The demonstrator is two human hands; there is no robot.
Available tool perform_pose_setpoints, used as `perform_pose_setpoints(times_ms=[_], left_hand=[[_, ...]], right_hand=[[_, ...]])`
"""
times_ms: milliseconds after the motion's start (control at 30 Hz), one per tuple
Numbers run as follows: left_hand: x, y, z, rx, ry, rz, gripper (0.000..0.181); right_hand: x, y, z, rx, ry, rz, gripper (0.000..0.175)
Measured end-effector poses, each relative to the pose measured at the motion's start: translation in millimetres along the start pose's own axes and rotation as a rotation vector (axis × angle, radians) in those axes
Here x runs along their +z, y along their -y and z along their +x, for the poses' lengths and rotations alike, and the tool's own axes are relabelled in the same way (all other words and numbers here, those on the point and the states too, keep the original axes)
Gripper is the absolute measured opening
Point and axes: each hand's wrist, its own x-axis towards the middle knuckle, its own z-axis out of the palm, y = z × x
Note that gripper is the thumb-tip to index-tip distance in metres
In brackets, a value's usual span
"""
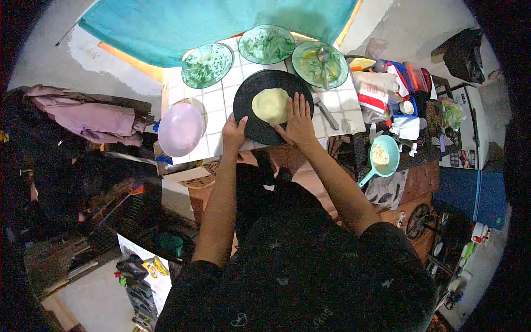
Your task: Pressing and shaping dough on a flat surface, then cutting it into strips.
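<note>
A flattened round of pale dough (269, 106) lies on a round black board or pan (257, 135) at the near part of a white tiled table (215, 101). My left hand (235, 132) grips the near-left rim of the black round. With fingers spread, my right hand (298, 122) rests flat over the right side, its fingers at the dough's right edge. Right of the black round lies a metal-looking utensil (327, 115), perhaps a knife. Behind stand a green-patterned plate (207, 65), a second such plate (266, 43) and a third plate (303, 68) holding a metal spoon (324, 66).
A pink oval basin (181, 130) stands at the table's left edge. To the right, a turquoise handled sieve or scoop (388, 166) holds pale matter, near packets and a blue basket (408, 79). A turquoise cloth (215, 29) hangs behind the table.
</note>
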Motion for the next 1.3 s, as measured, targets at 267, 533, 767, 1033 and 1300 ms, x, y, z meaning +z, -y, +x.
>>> perform_pose_setpoints(times_ms=[267, 533, 767, 1033, 1300], left_hand=[[-10.3, 8.6, -4.1, -0.034, -0.043, 0.122, 0.038], [-8.2, -8.3, -5.8, -0.052, -0.078, 0.292, 0.038], [-8.9, 2.7, -4.4, -0.147, -0.037, 0.148, 0.038], [-5.3, -14.3, -5.7, -0.088, -0.078, 0.313, 0.04], [-4.8, 27.5, 4.4, -0.063, -0.118, 0.143, 0.04]], right_hand=[[-16.6, -11.4, -3.7, -0.1, 0.039, 0.062, 0.115], [-34.9, -22.5, 42.9, -0.225, 0.129, -0.03, 0.107], [-14.0, -37.0, 49.7, -0.286, 0.187, -0.047, 0.102], [-16.9, -25.5, 51.9, -0.243, 0.157, -0.049, 0.099], [-8.5, 20.0, 10.8, -0.455, 0.103, 0.116, 0.101]])
